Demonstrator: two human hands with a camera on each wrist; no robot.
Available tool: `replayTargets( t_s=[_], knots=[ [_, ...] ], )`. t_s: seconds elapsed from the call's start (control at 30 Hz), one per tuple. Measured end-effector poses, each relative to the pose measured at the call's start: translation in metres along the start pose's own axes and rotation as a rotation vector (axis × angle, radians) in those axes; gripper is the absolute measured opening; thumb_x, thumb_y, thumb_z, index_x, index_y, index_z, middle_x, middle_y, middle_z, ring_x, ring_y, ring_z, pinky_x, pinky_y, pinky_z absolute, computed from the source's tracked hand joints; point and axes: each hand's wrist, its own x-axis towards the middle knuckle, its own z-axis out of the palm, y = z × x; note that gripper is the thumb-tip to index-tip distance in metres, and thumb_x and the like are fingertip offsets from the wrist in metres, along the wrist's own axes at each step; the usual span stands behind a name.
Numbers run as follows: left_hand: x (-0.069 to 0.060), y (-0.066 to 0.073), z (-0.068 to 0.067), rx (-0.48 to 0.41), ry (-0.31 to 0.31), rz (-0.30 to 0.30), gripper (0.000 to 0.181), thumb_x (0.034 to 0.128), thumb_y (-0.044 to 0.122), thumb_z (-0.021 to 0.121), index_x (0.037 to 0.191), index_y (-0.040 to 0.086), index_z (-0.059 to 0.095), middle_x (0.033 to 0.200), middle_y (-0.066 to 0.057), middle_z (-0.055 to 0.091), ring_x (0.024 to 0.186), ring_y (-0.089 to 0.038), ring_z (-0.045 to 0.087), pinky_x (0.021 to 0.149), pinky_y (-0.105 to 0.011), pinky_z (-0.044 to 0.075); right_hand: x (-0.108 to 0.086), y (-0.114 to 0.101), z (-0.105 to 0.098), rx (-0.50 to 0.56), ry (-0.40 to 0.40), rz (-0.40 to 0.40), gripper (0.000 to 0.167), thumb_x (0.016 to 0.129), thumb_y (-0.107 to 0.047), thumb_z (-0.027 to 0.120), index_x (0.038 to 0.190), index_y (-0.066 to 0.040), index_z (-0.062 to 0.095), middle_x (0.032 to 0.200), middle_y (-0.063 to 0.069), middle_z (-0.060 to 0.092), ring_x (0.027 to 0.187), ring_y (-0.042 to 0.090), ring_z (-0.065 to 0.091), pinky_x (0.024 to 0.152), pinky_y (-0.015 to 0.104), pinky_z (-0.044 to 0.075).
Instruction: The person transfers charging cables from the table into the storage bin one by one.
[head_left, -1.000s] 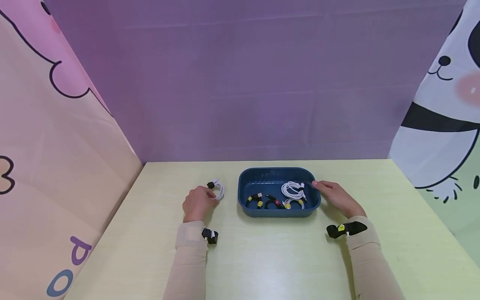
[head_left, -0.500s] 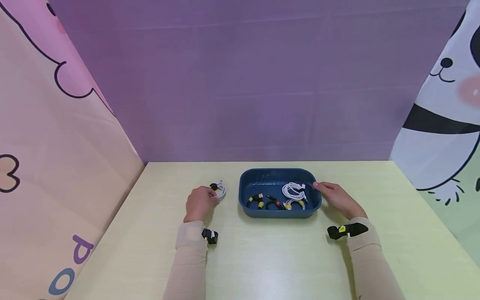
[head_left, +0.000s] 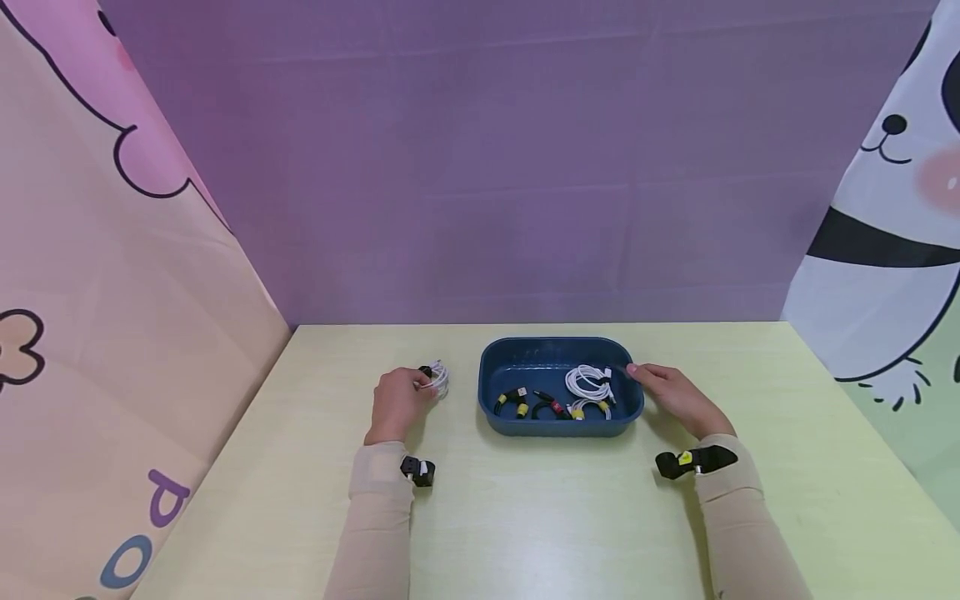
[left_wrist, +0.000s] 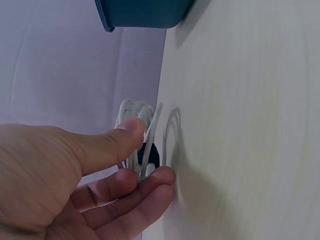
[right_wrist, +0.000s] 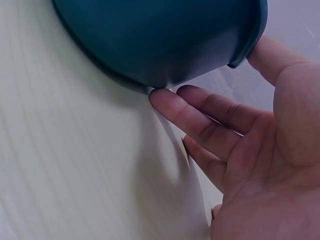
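My left hand (head_left: 397, 406) pinches a coiled white cable (head_left: 440, 380) between thumb and fingers, left of a blue plastic basket (head_left: 551, 428). In the left wrist view the coil (left_wrist: 131, 106) stands on edge close to the tabletop, with a black tie (left_wrist: 149, 155) round it, partly hidden by my fingers. My right hand (head_left: 677, 398) holds the basket's right end. The right wrist view has its thumb (right_wrist: 272, 55) at the rim and fingertips under the lower outer wall (right_wrist: 165, 45).
Inside the basket lie a white cable coil (head_left: 588, 382), a smaller white cable with yellow ends (head_left: 602, 407), and short black cables with yellow (head_left: 521, 409) or red (head_left: 556, 407) parts. The pale table (head_left: 525, 517) meets a purple backdrop (head_left: 480, 167) behind.
The white cable has turned in my left hand, from a flatter open loop to a narrower bundle, and the hand has tilted slightly. My right hand stays on the basket.
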Motion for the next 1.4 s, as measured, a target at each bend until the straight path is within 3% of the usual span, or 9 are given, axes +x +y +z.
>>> replayTargets(
  t_s=[0.8,1.07,1.4],
  knots=[
    [0.004,0.010,-0.003,0.013,0.043,0.090,0.018,0.0929,0.016,0.075,0.104,0.003,0.077,0.099,-0.016,0.072,0.079,-0.024,0.062,0.067,-0.032,0.044,0.004,0.006,0.000,0.001,-0.001,-0.001,0.078,0.104,-0.060,0.044,0.151,0.003,0.045,0.160,0.026,0.038,0.154,0.047,0.024,0.123,0.064,0.018],
    [0.002,0.014,-0.003,0.007,0.070,0.167,0.017,0.0925,0.016,0.076,0.103,0.003,0.077,0.090,-0.013,0.064,0.074,-0.022,0.054,0.063,-0.029,0.039,0.004,0.005,-0.001,-0.009,0.002,-0.006,0.077,0.104,-0.060,0.044,0.150,0.002,0.046,0.160,0.026,0.039,0.153,0.046,0.025,0.123,0.064,0.019],
    [0.002,0.022,-0.003,0.011,0.090,0.184,0.016,0.0941,0.017,0.074,0.104,0.005,0.077,0.089,-0.010,0.061,0.076,-0.022,0.051,0.066,-0.030,0.036,0.003,0.004,0.000,-0.012,-0.002,-0.005,0.078,0.104,-0.061,0.043,0.151,0.002,0.044,0.160,0.026,0.038,0.153,0.046,0.025,0.123,0.064,0.019]
  ],
)
